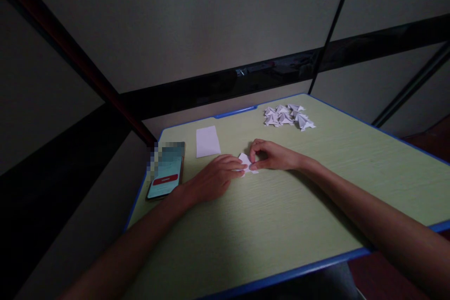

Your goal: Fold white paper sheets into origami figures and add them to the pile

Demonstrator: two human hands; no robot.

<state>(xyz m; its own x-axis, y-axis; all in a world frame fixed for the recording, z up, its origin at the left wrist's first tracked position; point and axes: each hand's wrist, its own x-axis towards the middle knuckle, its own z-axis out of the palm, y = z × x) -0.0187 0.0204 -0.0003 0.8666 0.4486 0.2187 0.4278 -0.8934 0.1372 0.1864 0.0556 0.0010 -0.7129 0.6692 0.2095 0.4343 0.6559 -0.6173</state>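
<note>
- I look down on a pale green counter (316,236) with a blue edge (291,272), backed by dim panels (218,23) crossed by a dark band (211,79).
- The small folded paper (244,158) lies between the two hands, around the middle of the counter.
- My right-hand view: the right hand (273,155) has its grip pinched at the paper's right side, thumb and forefinger nearly meeting.
- The left hand (215,178) rests its fingertips on the paper's left side; I can't tell whether that grip closes on it.
- Just beyond the left hand is a blank white sheet (207,142); a phone (165,161) sits left of it, by the left edge.
- Folded paper figures (285,119) cluster near the far edge.
- I have bare surface in front of both hands and a wide stretch right of the figures.
- The fingers hide parts of the folded paper, so I can't read its creases.
- Pixelation covers the phone's upper part, and both forearms run out of frame.
</note>
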